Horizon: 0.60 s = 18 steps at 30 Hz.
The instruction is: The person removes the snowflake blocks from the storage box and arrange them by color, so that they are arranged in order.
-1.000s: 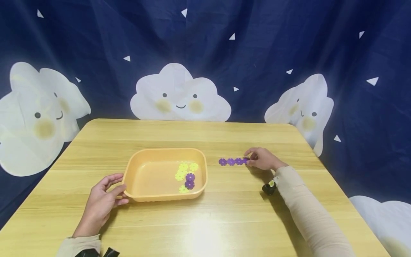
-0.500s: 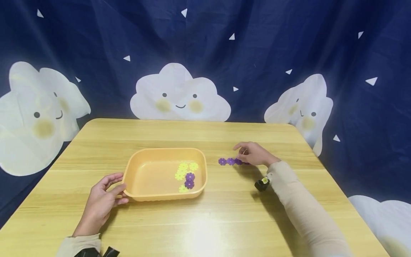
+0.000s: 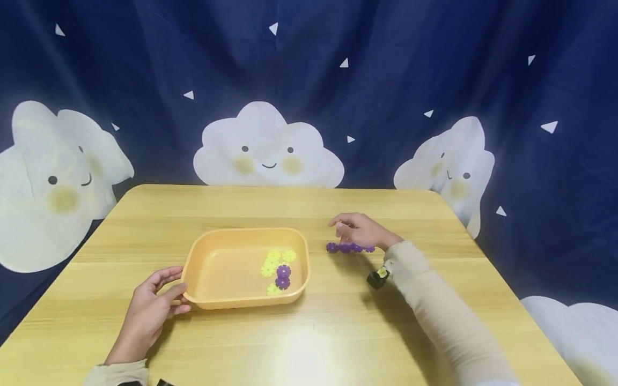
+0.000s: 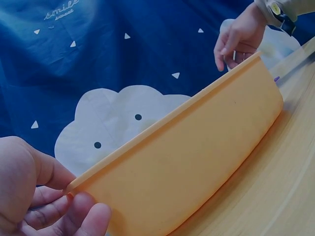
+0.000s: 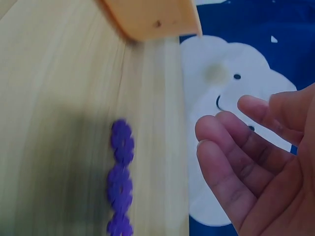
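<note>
My left hand pinches the near left rim of a yellow-orange plastic tray; the left wrist view has fingers on both sides of the tray's rim. Inside the tray's right part lie several yellow flower-shaped plastic discs and two purple flower discs. To the right of the tray, a row of several purple flower discs lies on the table. Above that row hovers my right hand, fingers loosely bent and holding nothing. In the right wrist view the purple row lies apart from the fingertips.
The light wooden table carries all of this. Behind it hangs a dark blue curtain printed with white clouds and triangles. A black wrist device sits under the right sleeve.
My right hand has moved left along the purple row, from its right end to above its left part, lifting a little. The left hand stays on the tray. The head view has tilted slightly.
</note>
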{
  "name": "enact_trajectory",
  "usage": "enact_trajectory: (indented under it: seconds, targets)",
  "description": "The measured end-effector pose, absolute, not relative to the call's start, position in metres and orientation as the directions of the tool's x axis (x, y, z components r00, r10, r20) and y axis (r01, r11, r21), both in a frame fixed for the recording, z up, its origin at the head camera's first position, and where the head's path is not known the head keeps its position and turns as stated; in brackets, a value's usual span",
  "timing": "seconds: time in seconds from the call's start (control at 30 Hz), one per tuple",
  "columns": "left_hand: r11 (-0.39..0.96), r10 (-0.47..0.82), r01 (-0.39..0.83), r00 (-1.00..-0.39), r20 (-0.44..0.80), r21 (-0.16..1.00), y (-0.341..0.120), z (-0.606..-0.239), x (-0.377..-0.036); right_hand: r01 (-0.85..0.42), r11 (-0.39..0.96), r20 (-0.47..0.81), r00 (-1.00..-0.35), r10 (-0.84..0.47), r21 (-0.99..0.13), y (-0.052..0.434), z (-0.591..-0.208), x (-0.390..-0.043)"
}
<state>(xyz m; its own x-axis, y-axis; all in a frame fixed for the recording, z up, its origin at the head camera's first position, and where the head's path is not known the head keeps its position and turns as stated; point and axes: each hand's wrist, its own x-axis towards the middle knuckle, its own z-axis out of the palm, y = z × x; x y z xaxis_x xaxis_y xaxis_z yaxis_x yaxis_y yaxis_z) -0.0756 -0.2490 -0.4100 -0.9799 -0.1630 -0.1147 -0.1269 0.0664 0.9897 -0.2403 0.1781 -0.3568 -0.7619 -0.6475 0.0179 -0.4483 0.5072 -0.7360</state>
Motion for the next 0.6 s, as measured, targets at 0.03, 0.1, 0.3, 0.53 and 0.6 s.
enact_trajectory:
  seconds: [0.03,0.1,0.3,0.53,0.6]
  targets:
    - [0.067,-0.164,-0.126,-0.98,-0.113,0.99,-0.249,-0.411,-0.074,-0.447,0.503,0.018,-0.76,-0.65,-0.74,0.174,-0.356,-0.239]
    - [0.075,-0.164,-0.123,-0.98,-0.11,0.989,-0.249,-0.412,-0.073,-0.445,0.5,0.015,-0.758,-0.652,-0.743,0.167,-0.354,-0.236]
    - [0.074,-0.164,-0.111,-0.982,-0.097,0.991,-0.249,-0.41,-0.076,-0.386,0.497,-0.051,-0.749,-0.661,-0.777,0.149,-0.343,-0.235]
    - [0.064,-0.167,-0.106,-0.981,-0.094,0.992,-0.249,-0.41,-0.075,-0.379,0.472,-0.07,-0.717,-0.694,-0.796,0.128,-0.338,-0.234]
    - [0.069,-0.166,-0.107,-0.982,-0.094,0.992,-0.25,-0.411,-0.075,-0.375,0.469,-0.078,-0.71,-0.7,-0.8,0.122,-0.337,-0.234]
